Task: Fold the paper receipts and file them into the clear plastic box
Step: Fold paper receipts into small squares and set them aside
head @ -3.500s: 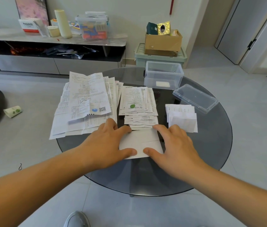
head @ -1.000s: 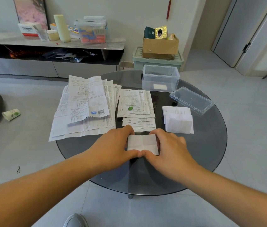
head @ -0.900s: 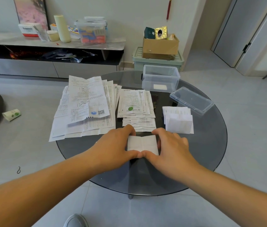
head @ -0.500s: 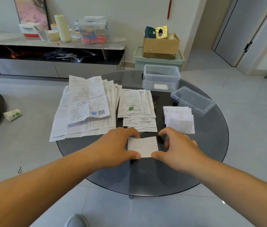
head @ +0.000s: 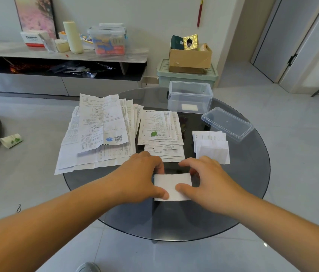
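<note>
The folding step is in hand: a folded receipt (head: 172,186) lies flat on the desk (head: 174,218), nearer the person than the clear plastic box (head: 190,91) and well apart from it. The left hand (head: 141,177) pinches its left edge, thumb on top and fingers curled; the right hand (head: 209,183) pinches the right edge likewise. The next move probably calls for pressing the crease, then lifting the receipt and carrying it across to the box, which stands open.
</note>
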{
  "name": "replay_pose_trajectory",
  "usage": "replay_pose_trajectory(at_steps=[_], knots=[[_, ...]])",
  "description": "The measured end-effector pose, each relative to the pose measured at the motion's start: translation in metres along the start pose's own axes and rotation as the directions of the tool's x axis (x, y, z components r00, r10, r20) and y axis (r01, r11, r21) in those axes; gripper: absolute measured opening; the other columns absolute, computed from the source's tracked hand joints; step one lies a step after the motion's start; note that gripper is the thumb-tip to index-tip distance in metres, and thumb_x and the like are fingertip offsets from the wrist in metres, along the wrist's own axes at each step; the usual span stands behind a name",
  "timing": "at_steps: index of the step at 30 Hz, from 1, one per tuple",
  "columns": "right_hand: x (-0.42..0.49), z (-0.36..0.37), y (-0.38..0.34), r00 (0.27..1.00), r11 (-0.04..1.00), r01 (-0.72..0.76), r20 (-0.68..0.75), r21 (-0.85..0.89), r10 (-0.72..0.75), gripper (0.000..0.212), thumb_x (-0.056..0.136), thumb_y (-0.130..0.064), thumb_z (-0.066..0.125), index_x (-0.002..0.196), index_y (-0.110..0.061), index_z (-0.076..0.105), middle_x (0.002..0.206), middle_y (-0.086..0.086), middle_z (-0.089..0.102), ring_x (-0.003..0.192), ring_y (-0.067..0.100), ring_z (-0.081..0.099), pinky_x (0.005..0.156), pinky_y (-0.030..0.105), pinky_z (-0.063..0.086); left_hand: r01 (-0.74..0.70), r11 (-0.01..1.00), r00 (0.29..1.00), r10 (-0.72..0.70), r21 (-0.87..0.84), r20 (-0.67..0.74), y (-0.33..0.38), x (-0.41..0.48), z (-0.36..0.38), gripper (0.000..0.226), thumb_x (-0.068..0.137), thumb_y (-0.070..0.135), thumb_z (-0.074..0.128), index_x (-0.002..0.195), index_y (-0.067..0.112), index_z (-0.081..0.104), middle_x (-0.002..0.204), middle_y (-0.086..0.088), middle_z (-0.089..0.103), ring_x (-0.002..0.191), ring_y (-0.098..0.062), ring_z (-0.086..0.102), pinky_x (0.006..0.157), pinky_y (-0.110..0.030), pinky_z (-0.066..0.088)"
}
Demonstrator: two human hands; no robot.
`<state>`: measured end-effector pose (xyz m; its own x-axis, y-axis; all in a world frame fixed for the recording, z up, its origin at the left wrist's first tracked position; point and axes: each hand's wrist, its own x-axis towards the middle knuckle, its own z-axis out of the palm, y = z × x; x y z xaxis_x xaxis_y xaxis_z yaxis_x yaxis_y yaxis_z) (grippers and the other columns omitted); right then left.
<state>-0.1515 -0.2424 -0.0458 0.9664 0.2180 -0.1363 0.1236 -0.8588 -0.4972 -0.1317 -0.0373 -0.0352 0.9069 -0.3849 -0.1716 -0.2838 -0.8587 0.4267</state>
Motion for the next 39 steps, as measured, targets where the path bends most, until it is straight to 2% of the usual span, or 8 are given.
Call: replay_pose_trajectory(at_steps=[2,5,9,15,22,29,34,39], knots=[[0.0,0.0,-0.002,0.998,0.998,0.055,0.011,-0.034,-0.055,0.048,0.087,-0.052,0.067,0.13,-0.041,0.05,0.117,-0.012,0.043,0.115,0.01,0.041,0.099,0.028,0.043,-0.012,1.0,1.0,0.012,-0.01,0.008,0.003,0.001,-0.001,0.046,0.07,0.05,0.085,0.099,0.034,0.054,0.106,0.012,0.052,0.097,-0.007,0.05,0.086,-0.029,0.052],[0.0,-0.003,-0.005,0.994,0.995,0.098,0.047,-0.008,-0.098,0.027,0.085,-0.049,0.07,0.104,-0.039,0.054,0.109,-0.015,0.044,0.102,0.005,0.048,0.085,0.02,0.045,-0.034,0.999,0.999,0.034,-0.017,0.012,0.007,0.0,0.001,0.044,0.072,0.047,0.085,0.094,0.032,0.049,0.095,0.013,0.056,0.087,-0.007,0.055,0.072,-0.023,0.051],[-0.001,-0.007,-0.002,0.993,0.993,0.1,0.049,0.06,-0.103,0.025,0.086,-0.041,0.073,0.091,-0.036,0.05,0.098,-0.016,0.056,0.088,0.005,0.057,0.069,0.018,0.045,-0.073,0.996,0.997,0.075,-0.046,0.026,0.01,0.0,0.003,0.045,0.073,0.045,0.084,0.095,0.033,0.046,0.093,0.012,0.057,0.082,-0.007,0.055,0.065,-0.022,0.047],[0.0,-0.022,0.012,0.993,0.98,0.106,0.028,0.169,-0.112,0.016,0.085,-0.034,0.076,0.092,-0.038,0.062,0.091,-0.015,0.066,0.085,0.004,0.062,0.073,0.023,0.052,-0.135,0.988,0.99,0.131,-0.076,-0.046,0.02,0.006,0.004,0.048,0.078,0.049,0.079,0.109,0.041,0.043,0.092,0.016,0.056,0.08,-0.003,0.056,0.07,-0.023,0.048],[0.012,-0.067,0.051,0.978,0.994,0.097,-0.19,0.04,-0.088,0.011,0.089,-0.03,0.072,0.096,-0.037,0.069,0.099,-0.021,0.067,0.094,0.002,0.061,0.08,0.021,0.048,-0.186,0.982,0.959,0.176,-0.024,-0.22,0.051,0.041,-0.001,0.054,0.083,0.052,0.074,0.128,0.035,0.049,0.106,0.016,0.057,0.094,-0.007,0.055,0.087,-0.023,0.051],[0.035,-0.063,0.076,0.937,0.981,0.09,-0.32,-0.173,-0.143,0.026,0.084,-0.033,0.078,0.109,-0.028,0.07,0.093,-0.012,0.052,0.098,0.015,0.046,0.081,0.028,0.036,-0.175,0.974,0.925,0.213,0.145,-0.315,0.059,0.069,0.016,0.054,0.084,0.056,0.071,0.126,0.03,0.049,0.117,0.007,0.059,0.099,-0.011,0.048,0.088,-0.027,0.046],[0.04,-0.058,0.079,0.933,0.982,0.115,-0.322,-0.152,-0.159,0.03,0.084,-0.034,0.078,0.113,-0.031,0.07,0.103,-0.011,0.045,0.105,0.009,0.035,0.092,0.025,0.03,-0.17,0.971,0.924,0.217,0.169,-0.316,0.059,0.075,0.022,0.054,0.086,0.057,0.068,0.128,0.029,0.048,0.118,0.006,0.058,0.103,-0.014,0.052,0.09,-0.03,0.049],[0.039,-0.055,0.081,0.949,0.975,0.099,-0.274,-0.2,-0.153,0.032,0.085,-0.039,0.076,0.115,-0.033,0.069,0.106,-0.011,0.043,0.108,0.011,0.034,0.1,0.031,0.036,-0.166,0.947,0.915,0.252,0.275,-0.316,0.056,0.079,0.024,0.048,0.09,0.056,0.06,0.128,0.027,0.052,0.12,0.002,0.055,0.107,-0.017,0.049,0.092,-0.032,0.045]])
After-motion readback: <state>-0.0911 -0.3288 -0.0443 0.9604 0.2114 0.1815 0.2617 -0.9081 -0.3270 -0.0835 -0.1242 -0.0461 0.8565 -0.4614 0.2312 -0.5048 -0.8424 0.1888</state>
